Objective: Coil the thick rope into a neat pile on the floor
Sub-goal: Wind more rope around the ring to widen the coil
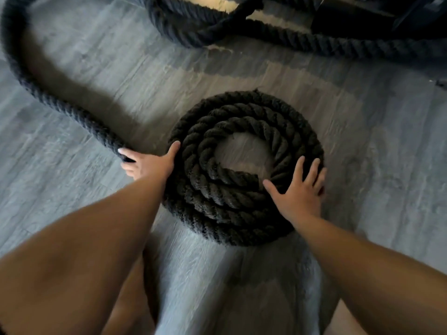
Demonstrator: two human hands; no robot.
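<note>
A thick black twisted rope lies in a flat spiral coil (244, 165) of about three turns on the grey floor, its cut end in the middle. My left hand (147, 163) grips the free length of rope (48, 97) where it meets the coil's left side, thumb against the outer turn. My right hand (300, 192) rests flat with spread fingers on the coil's lower right turns. The free length runs away up and left, then bends along the top edge.
More of the black rope (217, 22) is heaped loosely at the top middle and trails off right. A dark object (362, 18) stands at the top right. My knees show at the bottom edge.
</note>
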